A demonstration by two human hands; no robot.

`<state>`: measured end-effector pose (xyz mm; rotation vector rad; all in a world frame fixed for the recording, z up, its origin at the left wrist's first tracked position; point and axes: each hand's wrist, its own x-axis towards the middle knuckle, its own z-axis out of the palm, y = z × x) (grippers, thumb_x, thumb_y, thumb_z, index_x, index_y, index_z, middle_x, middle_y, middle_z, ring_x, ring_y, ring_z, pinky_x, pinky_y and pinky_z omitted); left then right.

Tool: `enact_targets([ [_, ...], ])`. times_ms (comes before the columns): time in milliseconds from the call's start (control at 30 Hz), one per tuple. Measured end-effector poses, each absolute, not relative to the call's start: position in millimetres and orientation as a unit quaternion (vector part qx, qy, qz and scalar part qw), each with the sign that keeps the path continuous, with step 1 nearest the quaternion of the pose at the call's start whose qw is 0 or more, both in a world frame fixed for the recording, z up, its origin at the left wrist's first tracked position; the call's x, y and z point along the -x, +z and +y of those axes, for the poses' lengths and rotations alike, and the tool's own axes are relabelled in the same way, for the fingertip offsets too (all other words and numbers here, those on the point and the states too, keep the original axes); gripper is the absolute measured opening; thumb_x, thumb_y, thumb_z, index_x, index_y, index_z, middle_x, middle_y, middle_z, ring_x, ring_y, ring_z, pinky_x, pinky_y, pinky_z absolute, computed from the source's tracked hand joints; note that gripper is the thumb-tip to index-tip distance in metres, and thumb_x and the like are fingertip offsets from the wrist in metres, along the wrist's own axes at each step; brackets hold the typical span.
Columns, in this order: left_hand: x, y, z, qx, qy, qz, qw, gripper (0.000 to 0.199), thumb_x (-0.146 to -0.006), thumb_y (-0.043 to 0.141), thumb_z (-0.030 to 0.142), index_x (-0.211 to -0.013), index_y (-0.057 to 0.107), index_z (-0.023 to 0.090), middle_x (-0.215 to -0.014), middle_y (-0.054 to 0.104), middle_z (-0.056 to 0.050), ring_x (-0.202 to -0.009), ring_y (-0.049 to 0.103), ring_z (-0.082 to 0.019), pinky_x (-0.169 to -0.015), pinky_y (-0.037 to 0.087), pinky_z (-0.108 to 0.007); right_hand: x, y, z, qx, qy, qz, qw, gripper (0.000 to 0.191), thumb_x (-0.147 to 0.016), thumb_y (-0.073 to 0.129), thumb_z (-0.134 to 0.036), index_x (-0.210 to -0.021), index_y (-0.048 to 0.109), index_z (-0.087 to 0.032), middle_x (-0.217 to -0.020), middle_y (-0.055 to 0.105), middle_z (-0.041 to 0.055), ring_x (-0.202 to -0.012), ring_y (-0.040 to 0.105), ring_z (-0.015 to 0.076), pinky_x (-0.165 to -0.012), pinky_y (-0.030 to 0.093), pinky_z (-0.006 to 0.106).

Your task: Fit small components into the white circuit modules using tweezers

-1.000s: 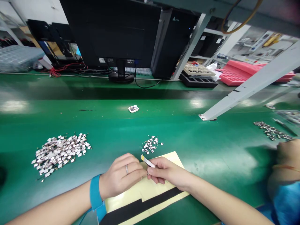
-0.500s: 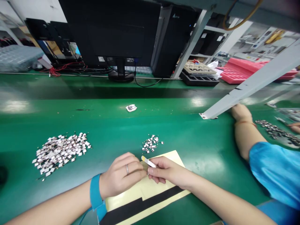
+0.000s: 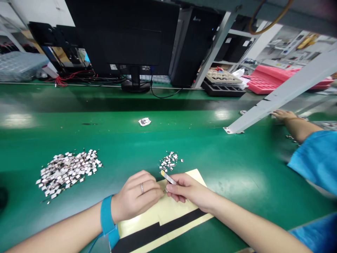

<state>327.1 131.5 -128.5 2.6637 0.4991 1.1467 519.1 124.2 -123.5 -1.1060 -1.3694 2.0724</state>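
Note:
My right hand (image 3: 187, 191) pinches slim tweezers (image 3: 168, 178) with a yellow-tipped end, held just above a cream sheet with a black stripe (image 3: 168, 219). My left hand (image 3: 135, 198), wearing a ring and a blue wrist strap (image 3: 106, 215), rests on the sheet's left edge with its fingers curled. Its fingertips nearly meet my right hand, and they hide whatever lies between them. Just beyond the tweezers is a small pile of metal-and-white chips (image 3: 169, 161). A much larger pile of such chips (image 3: 67, 174) lies on the green mat to my left.
A co-worker's hand (image 3: 283, 115) and blue sleeve (image 3: 318, 158) reach in at the right, beneath a grey metal strut (image 3: 279, 100). A small foil packet (image 3: 144, 122) lies on the green bench. Beyond stand a monitor (image 3: 121, 35), black computer units and a pink tray (image 3: 263, 84).
The co-worker's arm swung in from the right, then drew back toward the right edge. The yellow end of my tweezers has tilted slightly upward toward the small pile.

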Motion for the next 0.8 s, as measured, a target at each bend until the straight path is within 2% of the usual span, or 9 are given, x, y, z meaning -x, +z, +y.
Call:
enact_targets([
  [300, -325.8, -130.7, 131.1, -0.897, 0.378, 0.187, 0.13, 0.006, -0.077, 0.053, 0.006, -0.079, 0.055, 0.012, -0.067, 0.061, -0.004, -0.064, 0.052, -0.013, -0.059, 0.041, -0.027, -519.0, -124.1, 124.6, 0.401, 0.743, -0.493, 0.21, 0.034, -0.078, 0.057, -0.043, -0.068, 0.052, -0.01, -0.052, 0.045, -0.0029, -0.044, 0.035, 0.0046, -0.042, 0.025, 0.016],
  [800, -326.1, -135.3, 131.3, -0.876, 0.393, 0.242, 0.139, 0.01, -0.074, 0.062, 0.016, -0.082, 0.057, 0.015, -0.071, 0.061, -0.002, -0.068, 0.051, -0.014, -0.061, 0.04, -0.027, -515.0, -123.1, 122.8, 0.395, 0.717, -0.53, 0.221, 0.037, -0.079, 0.053, -0.047, -0.069, 0.05, -0.011, -0.055, 0.046, -0.0023, -0.043, 0.032, 0.0046, -0.041, 0.022, 0.017],
])
